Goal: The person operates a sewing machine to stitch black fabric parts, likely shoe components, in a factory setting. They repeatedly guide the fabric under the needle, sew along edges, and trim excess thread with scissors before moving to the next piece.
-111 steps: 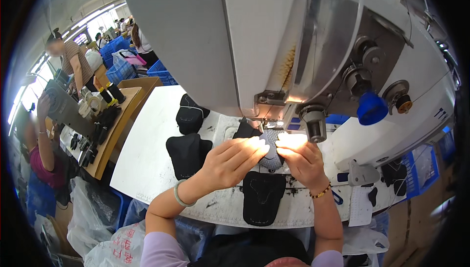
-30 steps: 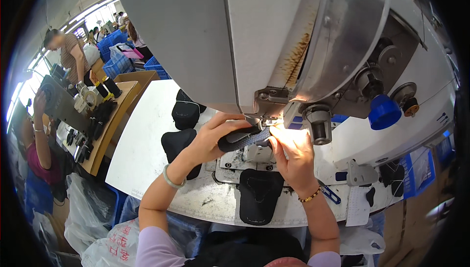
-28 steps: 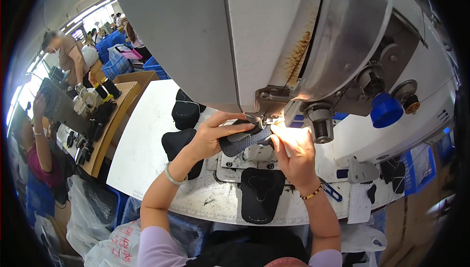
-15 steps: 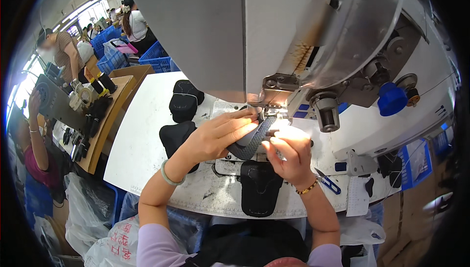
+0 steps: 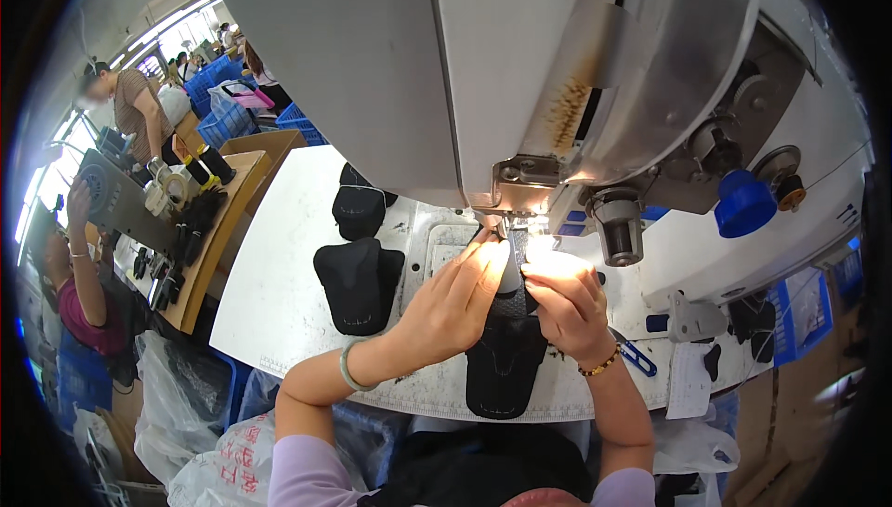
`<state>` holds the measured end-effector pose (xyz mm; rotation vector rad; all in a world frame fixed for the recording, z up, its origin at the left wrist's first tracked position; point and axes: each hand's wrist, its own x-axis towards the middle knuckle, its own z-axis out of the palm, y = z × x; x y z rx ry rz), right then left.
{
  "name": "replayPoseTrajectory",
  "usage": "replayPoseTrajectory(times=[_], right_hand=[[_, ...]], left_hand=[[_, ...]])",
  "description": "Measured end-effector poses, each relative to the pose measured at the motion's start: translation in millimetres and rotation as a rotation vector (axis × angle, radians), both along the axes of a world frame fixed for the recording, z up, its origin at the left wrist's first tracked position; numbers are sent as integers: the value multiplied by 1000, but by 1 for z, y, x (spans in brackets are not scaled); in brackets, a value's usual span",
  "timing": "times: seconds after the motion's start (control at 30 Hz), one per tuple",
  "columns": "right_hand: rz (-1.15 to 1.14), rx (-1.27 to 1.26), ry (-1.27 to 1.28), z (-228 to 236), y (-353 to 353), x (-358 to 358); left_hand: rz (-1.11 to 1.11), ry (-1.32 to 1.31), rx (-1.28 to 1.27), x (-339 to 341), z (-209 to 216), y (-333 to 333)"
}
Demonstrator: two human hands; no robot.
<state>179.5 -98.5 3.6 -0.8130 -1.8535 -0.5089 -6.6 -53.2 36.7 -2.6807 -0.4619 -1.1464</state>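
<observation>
A grey, textured shoe-upper-like fabric piece (image 5: 511, 302) lies under the needle area of a large sewing machine (image 5: 525, 193), mostly hidden between my hands. My left hand (image 5: 451, 302) pinches its left edge, fingertips close to the presser foot. At the piece's right edge my right hand (image 5: 569, 301) is closed on it, its fingers washed out by the machine's lamp. Just below them a black stitched piece (image 5: 505, 372) lies flat at the table's front edge. Another black piece (image 5: 360, 289) rests left of my left hand, with a tied black bundle (image 5: 360, 205) beyond it.
Blue-handled thread snips (image 5: 636, 356) lie right of my right wrist on the white table (image 5: 269, 293). A blue knob (image 5: 746, 203) juts from the machine head. A wooden bench (image 5: 218, 251) with thread spools stands at left, where a person's raised arm (image 5: 85, 270) shows.
The fabric piece has turned and straightened under the needle. My left hand has swung to its near left side, and the right hand has closed onto its edge.
</observation>
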Motion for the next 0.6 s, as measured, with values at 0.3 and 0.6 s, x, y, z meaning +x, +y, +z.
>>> replayPoseTrajectory(times=[0.3, 0.6], right_hand=[[-75, -75, -55, 5, 4, 4], [-164, -149, -34, 11, 5, 0]], left_hand=[[-46, -78, -18, 0, -17, 17], [-74, -156, -22, 3, -22, 33]])
